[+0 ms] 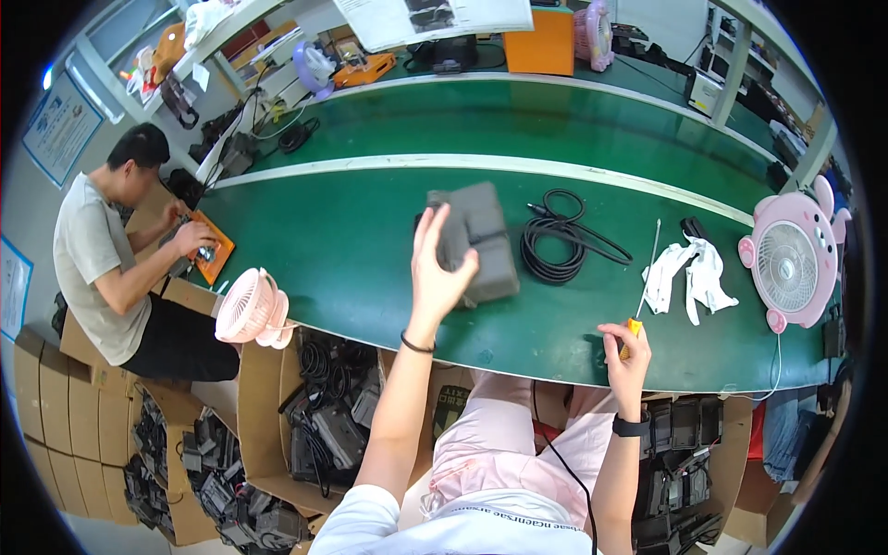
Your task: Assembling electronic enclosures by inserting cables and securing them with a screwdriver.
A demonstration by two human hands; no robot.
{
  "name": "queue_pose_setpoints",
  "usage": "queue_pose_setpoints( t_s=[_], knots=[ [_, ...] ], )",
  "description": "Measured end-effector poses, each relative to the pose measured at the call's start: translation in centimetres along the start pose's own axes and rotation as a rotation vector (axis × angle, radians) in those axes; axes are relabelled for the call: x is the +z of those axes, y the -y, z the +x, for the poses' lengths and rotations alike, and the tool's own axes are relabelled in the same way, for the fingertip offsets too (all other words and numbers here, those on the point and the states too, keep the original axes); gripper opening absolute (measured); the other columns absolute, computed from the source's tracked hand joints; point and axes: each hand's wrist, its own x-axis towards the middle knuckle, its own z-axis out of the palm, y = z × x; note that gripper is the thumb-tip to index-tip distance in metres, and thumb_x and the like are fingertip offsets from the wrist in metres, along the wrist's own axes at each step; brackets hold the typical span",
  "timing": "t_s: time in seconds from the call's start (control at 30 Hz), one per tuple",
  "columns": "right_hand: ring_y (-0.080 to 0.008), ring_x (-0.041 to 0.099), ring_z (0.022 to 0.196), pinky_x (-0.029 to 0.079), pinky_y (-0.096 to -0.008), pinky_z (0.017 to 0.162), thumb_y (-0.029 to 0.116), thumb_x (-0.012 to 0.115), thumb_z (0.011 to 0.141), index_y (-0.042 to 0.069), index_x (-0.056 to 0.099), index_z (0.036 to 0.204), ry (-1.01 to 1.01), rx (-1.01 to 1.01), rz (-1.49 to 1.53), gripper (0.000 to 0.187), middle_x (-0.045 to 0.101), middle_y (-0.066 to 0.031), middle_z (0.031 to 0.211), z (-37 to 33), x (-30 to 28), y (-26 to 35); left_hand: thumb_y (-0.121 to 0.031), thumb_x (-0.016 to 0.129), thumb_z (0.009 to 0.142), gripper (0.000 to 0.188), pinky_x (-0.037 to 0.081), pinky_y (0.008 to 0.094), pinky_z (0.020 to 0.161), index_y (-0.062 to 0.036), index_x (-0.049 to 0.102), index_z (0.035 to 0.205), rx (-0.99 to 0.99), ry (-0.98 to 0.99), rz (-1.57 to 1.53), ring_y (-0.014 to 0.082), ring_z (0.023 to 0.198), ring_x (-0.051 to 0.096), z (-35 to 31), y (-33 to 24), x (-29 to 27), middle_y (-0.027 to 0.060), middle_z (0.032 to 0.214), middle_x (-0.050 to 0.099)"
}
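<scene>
My left hand (437,277) grips the left side of a dark grey, box-shaped device (490,242), thumb apart from the fingers. The device is slightly blurred, and whether it is lifted off the green bench I cannot tell. At the bench's near edge, my right hand (629,361) is closed round the yellow handle of a screwdriver (634,327). Its long thin shaft points away from me. Between the device and the screwdriver lies a coiled black cable (553,254). White gloves (689,276) rest just right of the shaft, with a small black item (693,228) behind them.
A pink fan (794,259) stands at the right, another pink fan (248,310) at the near left edge. A co-worker (111,250) handles something over an orange tray (215,248). Cardboard boxes (264,416) of dark devices and cables stand below the green bench (351,250).
</scene>
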Motion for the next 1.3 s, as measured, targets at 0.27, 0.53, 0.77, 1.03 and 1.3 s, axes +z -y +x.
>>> queue_pose_setpoints(
  t_s=[0.27, 0.53, 0.77, 1.03, 1.3],
  knots=[
    [-0.0071, 0.050, 0.060, 0.042, -0.0196, 0.055, -0.005, 0.052, 0.094, 0.003, 0.068, 0.105, -0.481, -0.120, 0.156, 0.020, 0.048, -0.0080, 0.103, -1.6, 0.1, -2.8, -0.004, 0.078, 0.067, 0.048, 0.042, 0.0537, 0.108, -0.0197, 0.070, 0.112, 0.679, 0.402, 0.064, 0.0419, 0.133, 0.043, -4.5, -7.6, 0.5, 0.0145, 0.136, 0.049],
    [-0.0104, 0.049, 0.086, 0.048, -0.0243, 0.066, 0.062, 0.054, 0.092, 0.003, 0.049, 0.142, -0.251, -0.046, 0.441, 0.077, 0.048, -0.0088, 0.121, -1.0, -0.8, -0.5, -0.007, 0.067, 0.079, 0.041, 0.049, 0.0446, 0.105, -0.0153, 0.066, 0.119, 0.967, 0.671, 0.213, 0.0292, 0.123, 0.056, -6.3, -10.2, 1.5, 0.0129, 0.126, 0.056],
    [-0.0102, 0.049, 0.080, 0.044, -0.0213, 0.062, 0.027, 0.083, 0.073, 0.011, 0.070, 0.115, -0.035, -0.116, 0.257, 0.047, 0.054, -0.0042, 0.113, -1.3, -1.6, 4.7, -0.006, 0.078, 0.065, 0.069, 0.043, 0.0459, 0.108, -0.0097, 0.056, 0.130, 0.512, 0.865, -0.025, 0.0331, 0.129, 0.052, -3.8, -11.1, -0.9, 0.0133, 0.139, 0.054],
    [-0.0088, 0.048, 0.070, 0.042, -0.0218, 0.059, 0.003, 0.080, 0.073, 0.011, 0.074, 0.099, -0.041, -0.119, 0.140, 0.028, 0.057, -0.0025, 0.102, 0.1, -1.1, 5.6, -0.017, 0.086, 0.063, 0.065, 0.047, 0.0430, 0.099, -0.0066, 0.060, 0.121, 0.362, 0.434, 0.210, 0.0338, 0.114, 0.057, -5.5, -10.2, -2.2, 0.0122, 0.126, 0.059],
    [-0.0096, 0.052, 0.070, 0.043, -0.0227, 0.057, 0.005, 0.083, 0.070, 0.009, 0.073, 0.089, -0.035, -0.183, 0.119, 0.022, 0.058, -0.0035, 0.098, -0.3, -1.2, 6.3, -0.016, 0.086, 0.070, 0.071, 0.054, 0.0412, 0.087, -0.0093, 0.051, 0.131, 0.106, 0.237, 0.096, 0.0290, 0.121, 0.053, -9.9, -7.6, -1.6, 0.0129, 0.136, 0.049]
  ],
)
